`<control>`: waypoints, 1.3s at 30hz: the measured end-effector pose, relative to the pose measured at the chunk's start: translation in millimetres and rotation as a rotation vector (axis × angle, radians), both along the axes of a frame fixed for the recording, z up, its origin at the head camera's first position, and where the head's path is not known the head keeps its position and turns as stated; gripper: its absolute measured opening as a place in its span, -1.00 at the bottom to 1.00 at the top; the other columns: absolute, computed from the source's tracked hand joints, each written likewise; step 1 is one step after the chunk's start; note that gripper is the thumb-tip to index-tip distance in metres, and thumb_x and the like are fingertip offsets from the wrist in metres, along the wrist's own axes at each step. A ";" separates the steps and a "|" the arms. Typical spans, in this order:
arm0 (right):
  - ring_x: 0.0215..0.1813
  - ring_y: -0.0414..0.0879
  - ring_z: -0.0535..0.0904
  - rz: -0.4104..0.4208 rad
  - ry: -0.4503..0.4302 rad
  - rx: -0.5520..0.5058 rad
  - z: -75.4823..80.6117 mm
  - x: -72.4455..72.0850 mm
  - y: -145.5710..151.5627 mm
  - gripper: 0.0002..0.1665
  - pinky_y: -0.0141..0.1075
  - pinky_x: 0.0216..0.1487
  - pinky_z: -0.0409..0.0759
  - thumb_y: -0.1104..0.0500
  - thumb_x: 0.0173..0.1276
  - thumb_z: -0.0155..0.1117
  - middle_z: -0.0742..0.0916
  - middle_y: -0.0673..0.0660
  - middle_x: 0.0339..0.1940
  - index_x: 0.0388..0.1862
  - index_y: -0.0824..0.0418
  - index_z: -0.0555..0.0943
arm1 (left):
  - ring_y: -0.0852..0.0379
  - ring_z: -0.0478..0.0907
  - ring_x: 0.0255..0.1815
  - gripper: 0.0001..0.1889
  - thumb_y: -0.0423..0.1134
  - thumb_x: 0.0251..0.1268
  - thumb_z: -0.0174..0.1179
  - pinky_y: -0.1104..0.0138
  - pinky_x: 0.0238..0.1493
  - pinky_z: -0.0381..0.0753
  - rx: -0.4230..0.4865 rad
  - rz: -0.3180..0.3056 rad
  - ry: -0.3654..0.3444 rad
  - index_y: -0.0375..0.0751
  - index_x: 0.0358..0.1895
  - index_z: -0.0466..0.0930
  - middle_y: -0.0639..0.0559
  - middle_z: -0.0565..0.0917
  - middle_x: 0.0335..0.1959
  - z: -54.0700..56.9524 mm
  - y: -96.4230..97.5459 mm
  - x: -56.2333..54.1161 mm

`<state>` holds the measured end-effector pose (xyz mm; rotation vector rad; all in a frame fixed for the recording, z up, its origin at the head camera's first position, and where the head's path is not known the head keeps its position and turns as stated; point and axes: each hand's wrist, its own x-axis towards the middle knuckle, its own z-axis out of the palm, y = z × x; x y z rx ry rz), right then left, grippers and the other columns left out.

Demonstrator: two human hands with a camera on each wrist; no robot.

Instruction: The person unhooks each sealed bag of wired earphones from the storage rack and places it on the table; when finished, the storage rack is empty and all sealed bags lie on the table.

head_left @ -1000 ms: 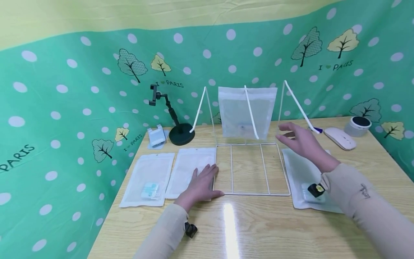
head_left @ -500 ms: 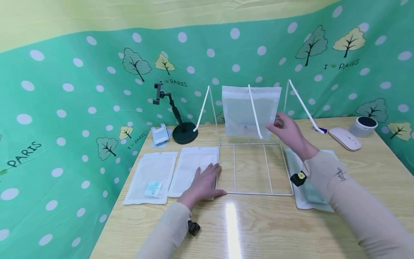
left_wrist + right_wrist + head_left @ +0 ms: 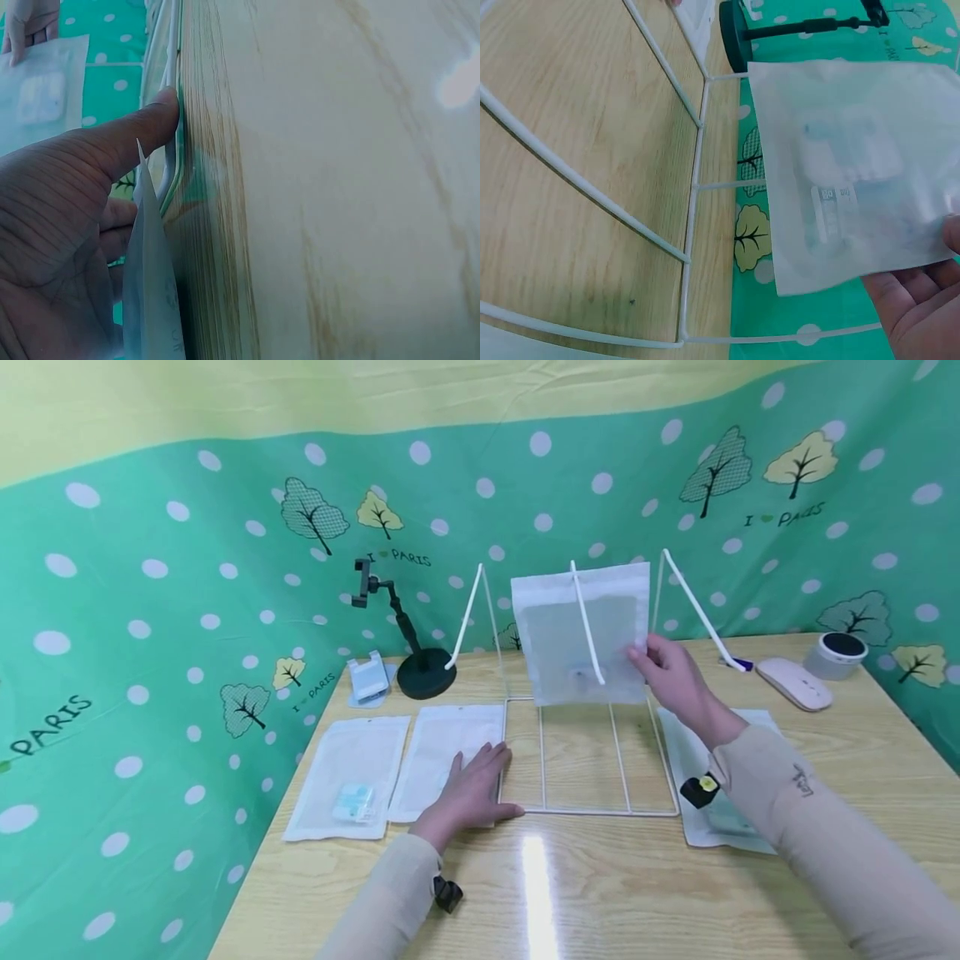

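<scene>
A white wire rack (image 3: 592,812) stands on the table with upright prongs. From its middle prong hangs a translucent white zip pouch (image 3: 547,639) with small items inside. My right hand (image 3: 678,685) pinches the pouch's right edge between thumb and fingers; the pouch tilts, its right side higher. In the right wrist view a small label shows through the pouch (image 3: 870,157). My left hand (image 3: 467,789) lies spread at the rack's left front corner, its thumb on the front wire. Under it lies a second white pouch (image 3: 431,756), its edge raised near the palm in the left wrist view.
Further left lies another pouch (image 3: 345,777) with a pale blue item. A pouch (image 3: 682,752) lies right of the rack, partly under my right forearm. Behind are a black phone stand (image 3: 423,672), a light blue holder (image 3: 367,678), a pink mouse (image 3: 795,683) and a round jar (image 3: 835,656).
My right hand has moved from beside the rack to the hanging pouch and taken its right edge. The pouch has tilted and come slightly forward. My left hand has stayed in place.
</scene>
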<state>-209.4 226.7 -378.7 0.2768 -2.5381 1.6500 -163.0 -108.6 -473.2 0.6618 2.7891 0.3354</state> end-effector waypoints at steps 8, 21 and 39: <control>0.05 0.03 0.50 0.012 0.017 0.061 0.5 22.3 5.2 -0.48 -0.32 -0.05 0.50 -0.06 0.60 -0.14 0.59 0.25 0.16 0.27 0.28 0.42 | 0.01 -0.07 0.57 0.01 0.32 0.04 0.32 -0.19 0.45 -0.22 0.017 -0.007 -0.006 -0.07 0.52 0.15 0.04 0.09 0.56 -1.4 0.2 -0.8; 0.05 -0.20 0.58 0.019 0.054 0.102 1.9 72.1 16.7 -0.53 -0.55 -0.06 0.50 0.04 0.60 -0.08 0.65 0.25 0.14 0.31 0.26 0.44 | 0.01 -0.08 0.57 0.01 0.31 0.05 0.32 -0.20 0.45 -0.23 0.015 -0.014 -0.004 -0.08 0.52 0.13 0.03 0.07 0.56 0.9 3.6 -1.4; -0.06 -0.35 0.61 -0.016 0.011 0.146 18.7 134.3 18.3 -0.61 -0.44 -0.13 0.60 0.10 0.57 -0.01 0.68 0.22 0.06 0.18 0.30 0.53 | -0.01 -0.07 0.57 -0.01 0.27 0.06 0.34 -0.20 0.45 -0.22 0.033 -0.031 -0.003 -0.10 0.52 0.15 0.01 0.09 0.56 3.9 5.5 -2.3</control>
